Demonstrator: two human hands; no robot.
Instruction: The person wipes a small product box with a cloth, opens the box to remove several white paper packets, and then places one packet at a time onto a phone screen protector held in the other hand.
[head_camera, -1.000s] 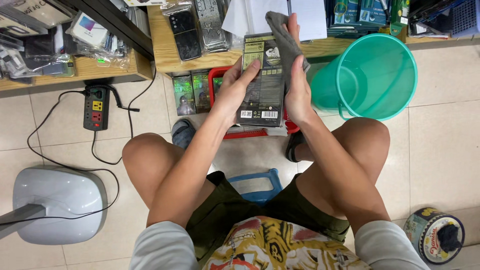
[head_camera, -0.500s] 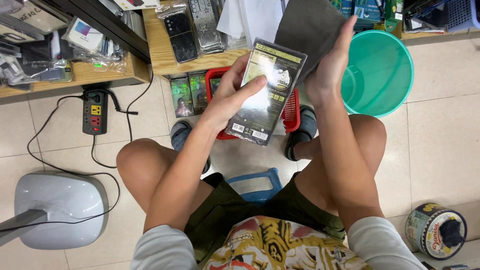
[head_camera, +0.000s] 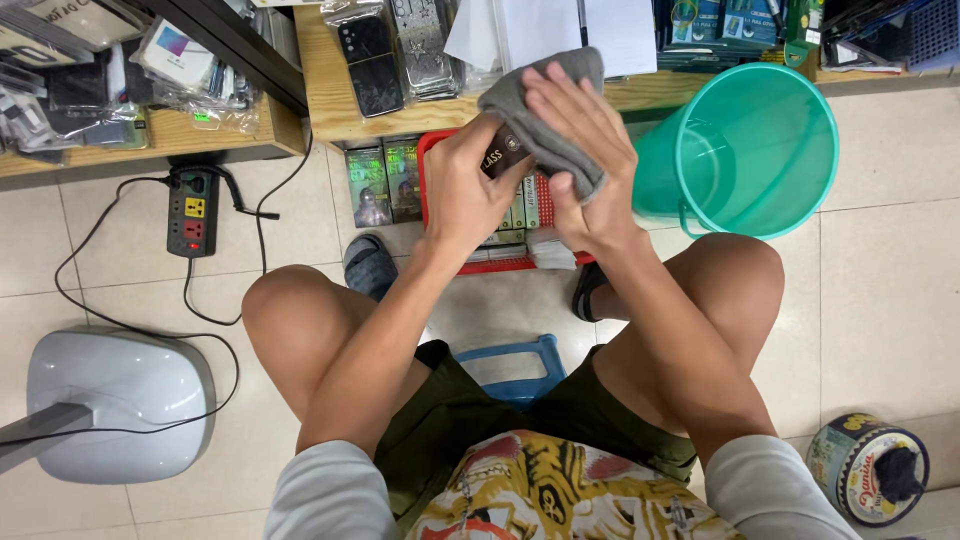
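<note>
- One flat dark packet (head_camera: 502, 158) is gripped in the left hand (head_camera: 470, 195), fingers curled round its left edge; it is held upright above the red basket (head_camera: 440, 150), in front of the knees.
- One grey cloth (head_camera: 545, 110) is pressed against the packet's face by the right hand (head_camera: 590, 165); the fingers are spread flat over the cloth, the thumb wrapped beneath. Most of the packet is hidden by cloth and hands.
- One red basket is seen on the floor between the feet; several flat packets (head_camera: 515, 215) stand in it, their number not countable.
- Two dark green packets (head_camera: 385, 182) are propped side by side just left of the basket, against the wooden shelf (head_camera: 330, 95).
- One teal bucket (head_camera: 745, 150) is noted right of the basket, tilted toward the person, near the right hand but not touching it.
- One black power strip (head_camera: 192, 212) lies on the floor at left, with one cable (head_camera: 90, 310) looping from it.
- One grey fan base (head_camera: 110, 395) is recorded at lower left.
- One round tin (head_camera: 868, 468) sits at lower right, a dark wad inside.
- One blue stool (head_camera: 505, 365) is partly visible beneath the person.
</note>
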